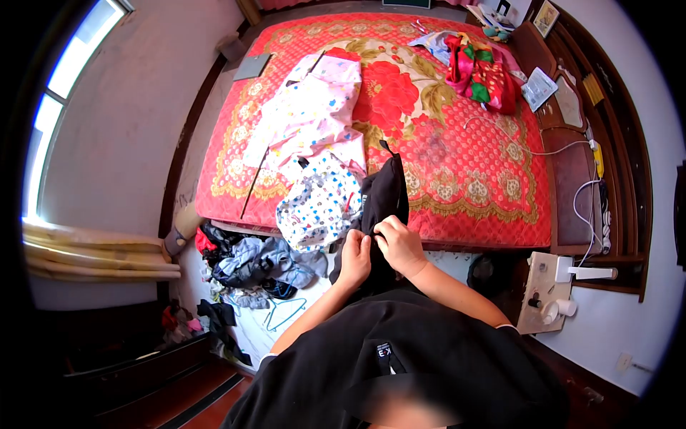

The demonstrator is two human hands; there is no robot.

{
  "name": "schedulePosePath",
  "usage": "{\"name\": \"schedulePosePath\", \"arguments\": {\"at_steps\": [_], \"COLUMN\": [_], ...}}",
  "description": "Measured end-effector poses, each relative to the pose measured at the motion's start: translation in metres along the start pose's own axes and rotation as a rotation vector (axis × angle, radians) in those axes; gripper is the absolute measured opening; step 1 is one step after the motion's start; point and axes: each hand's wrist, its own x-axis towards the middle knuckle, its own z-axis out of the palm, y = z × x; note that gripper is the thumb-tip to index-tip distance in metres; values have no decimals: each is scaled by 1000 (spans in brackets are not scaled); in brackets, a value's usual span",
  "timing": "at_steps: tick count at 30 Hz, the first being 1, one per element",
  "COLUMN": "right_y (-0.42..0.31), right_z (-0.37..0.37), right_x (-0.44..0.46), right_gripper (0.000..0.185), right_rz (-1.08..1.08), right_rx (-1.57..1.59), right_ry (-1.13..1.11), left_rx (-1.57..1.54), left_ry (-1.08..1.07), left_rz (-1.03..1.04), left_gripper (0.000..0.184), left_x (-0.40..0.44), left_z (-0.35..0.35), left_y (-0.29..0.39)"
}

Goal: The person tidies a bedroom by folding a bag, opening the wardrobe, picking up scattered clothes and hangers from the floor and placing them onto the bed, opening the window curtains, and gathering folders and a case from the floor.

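Note:
A black garment [386, 193] lies over the near edge of the bed, its far end tapering to a thin dark loop or strap. My left hand [355, 259] pinches its near part from the left. My right hand [399, 244] also has its fingers closed on the black cloth, close beside the left. Exactly what sits between the fingertips is too small to make out. Touching the garment's left side is a white cloth with blue spots [318, 204]. Beyond that, pink patterned clothing [314, 107] is spread out, with thin dark rods or straps by it.
The bed has a red floral cover [457, 157]. Bright red and green fabric [482, 75] is heaped at its far right. Clothes [264, 261] and a blue hanger [284, 314] lie on the floor at left. A small table [541, 286] with a white lamp [586, 273] stands right.

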Motion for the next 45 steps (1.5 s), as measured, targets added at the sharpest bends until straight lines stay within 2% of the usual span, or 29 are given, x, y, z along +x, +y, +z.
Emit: {"name": "schedulePosePath", "arguments": {"at_steps": [5,7,8,9,12,13,15,17,18,21,22,23,25,27,29,30,34,37,43,45], "right_y": [7,15,29,31,54,54,49,40,35,36,42,46,48,42,34,31,22,24,15,15], "right_z": [8,17,21,16,23,23,19,24,23,19,11,9,5,0,-3,-5,-14,-34,-64,-77], "right_x": [-7,-9,-2,4,16,15,14,5,2,1,6,8,14,15,14,11,9,38,88,101], "right_gripper": [15,19,21,20,20,20,24,25,23,21,14,14,10,8,8,9,11,10,10,10], "right_rz": [54,101,325,399,439,438,760,611,602,521,509,507,187,254,-125,-176,-251,-70,-170,-277], "right_rx": [-102,-1,359,491,683,684,904,909,891,852,848,847,671,691,288,274,115,190,83,67], "right_ry": [-7,-70,-266,-337,-513,-509,-508,-330,-294,-355,-486,-483,-513,-524,-286,-232,-114,89,44,97], "left_rx": [36,45,42,40,43,44,62,48,34,-69,-110,-111,-73,-50,-65,-73,-18,45,122,251], "left_ry": [-17,-33,-48,-63,-123,-125,-117,-113,-109,-201,-242,-243,-242,-240,-234,-222,-250,-281,-333,-325], "left_rz": [-28,-13,12,37,54,57,72,110,144,69,67,70,82,94,52,41,53,113,146,258], "left_gripper": [12,12,11,11,11,11,10,8,6,8,10,10,10,10,10,11,15,17,17,17], "left_x": [-1,-1,0,1,2,3,4,7,9,8,4,3,4,6,9,10,11,12,23,29], "left_z": [-2,-3,-4,-4,-4,-5,-5,-7,-8,-12,-9,-7,-6,-6,-5,-6,-8,-6,-9,-16], "left_y": [1,1,0,-1,10,10,10,8,6,3,4,5,11,12,10,9,16,31,61,65]}}
